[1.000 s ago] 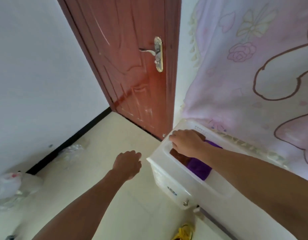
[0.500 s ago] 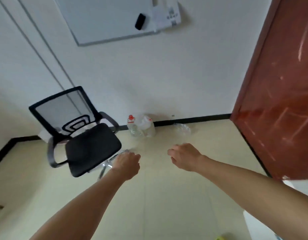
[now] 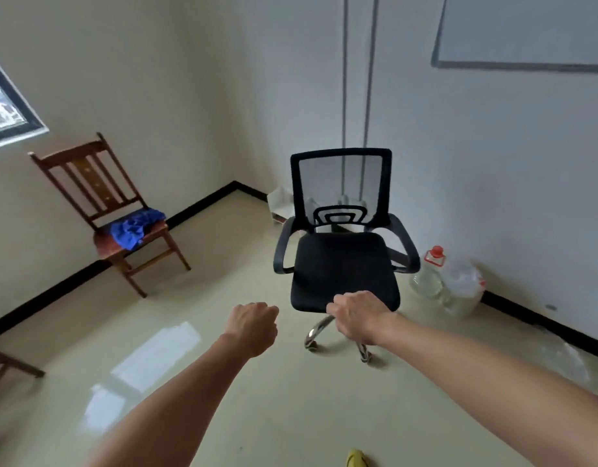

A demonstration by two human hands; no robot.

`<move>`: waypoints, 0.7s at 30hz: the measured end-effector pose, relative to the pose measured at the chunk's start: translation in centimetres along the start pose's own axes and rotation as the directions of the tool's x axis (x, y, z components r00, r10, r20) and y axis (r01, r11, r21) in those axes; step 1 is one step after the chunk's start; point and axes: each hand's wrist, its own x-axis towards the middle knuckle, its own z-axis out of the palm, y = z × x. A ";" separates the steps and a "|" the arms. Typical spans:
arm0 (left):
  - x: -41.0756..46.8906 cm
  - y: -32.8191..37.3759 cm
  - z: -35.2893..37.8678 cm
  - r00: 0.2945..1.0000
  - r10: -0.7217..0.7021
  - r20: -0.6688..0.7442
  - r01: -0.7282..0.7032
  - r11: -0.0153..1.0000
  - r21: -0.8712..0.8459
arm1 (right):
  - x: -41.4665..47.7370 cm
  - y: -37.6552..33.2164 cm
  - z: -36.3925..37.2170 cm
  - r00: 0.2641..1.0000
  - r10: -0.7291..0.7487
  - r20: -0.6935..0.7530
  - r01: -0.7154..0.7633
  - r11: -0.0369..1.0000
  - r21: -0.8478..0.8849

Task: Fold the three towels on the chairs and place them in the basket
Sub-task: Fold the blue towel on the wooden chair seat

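Observation:
A crumpled blue towel [image 3: 136, 225] lies on the seat of a wooden chair [image 3: 98, 183] against the left wall. The black office chair [image 3: 341, 267] in the middle has nothing on its seat. My left hand [image 3: 253, 326] hangs over the floor with loosely curled fingers and holds nothing. My right hand [image 3: 356, 316] floats in front of the office chair's front edge, fingers loosely curled, also holding nothing. Both hands are far from the blue towel. The basket is out of view.
Two clear plastic water jugs [image 3: 449, 284] stand by the right wall beside the office chair. Part of another wooden chair [image 3: 8, 365] shows at the left edge. A yellow object [image 3: 356, 458] lies on the floor at the bottom. Bare tiled floor lies between the chairs.
My right hand left the purple towel in the white basket. My view swung left from the door and basket, past the office chair, to the corner with both chairs.

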 end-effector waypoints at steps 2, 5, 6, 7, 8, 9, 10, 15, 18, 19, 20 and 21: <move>1.9 -3.4 -0.1 0.996 -0.082 0.023 0.083 0.996 -0.038 | 5.3 0.9 -0.7 0.998 -0.064 -0.001 0.064 0.998 -0.016; 4.8 -9.4 0.0 0.974 -0.228 0.009 0.228 0.968 -0.103 | 15.3 1.9 -1.4 0.985 -0.175 0.001 0.175 0.983 -0.047; 5.3 -11.4 0.4 0.960 -0.281 0.003 0.279 0.951 -0.136 | 18.2 1.8 -2.0 0.978 -0.208 0.006 0.208 0.977 -0.048; 5.5 -12.5 0.5 0.950 -0.313 0.015 0.311 0.937 -0.156 | 19.8 1.7 -2.7 0.976 -0.219 0.004 0.219 0.975 -0.042; 5.6 -14.4 1.1 0.933 -0.358 0.036 0.358 0.916 -0.183 | 22.5 0.9 -3.1 0.967 -0.254 0.017 0.255 0.966 -0.041; 5.6 -15.8 1.6 0.922 -0.383 0.060 0.387 0.902 -0.191 | 24.7 0.4 -3.2 0.957 -0.289 0.027 0.290 0.956 -0.044; 5.6 -17.2 2.2 0.912 -0.404 0.070 0.410 0.893 -0.186 | 26.6 -0.4 -3.5 0.946 -0.322 0.042 0.324 0.945 -0.053; 6.7 -26.6 5.0 0.830 -0.540 0.140 0.558 0.810 -0.179 | 38.8 -5.3 -3.8 0.883 -0.466 0.047 0.468 0.881 -0.064; 9.0 -33.2 6.4 0.802 -0.577 0.154 0.596 0.786 -0.164 | 46.3 -8.0 -3.7 0.864 -0.501 0.053 0.504 0.860 -0.081; 9.9 -35.4 6.7 0.792 -0.590 0.160 0.610 0.773 -0.171 | 48.6 -8.6 -3.7 0.865 -0.500 0.054 0.502 0.861 -0.074; 11.1 -38.1 6.9 0.791 -0.591 0.157 0.611 0.771 -0.178 | 51.5 -9.4 -3.7 0.863 -0.503 0.041 0.504 0.860 -0.072; 12.3 -40.6 6.7 0.797 -0.582 0.164 0.604 0.776 -0.182 | 54.2 -9.9 -4.4 0.864 -0.501 0.051 0.504 0.861 -0.072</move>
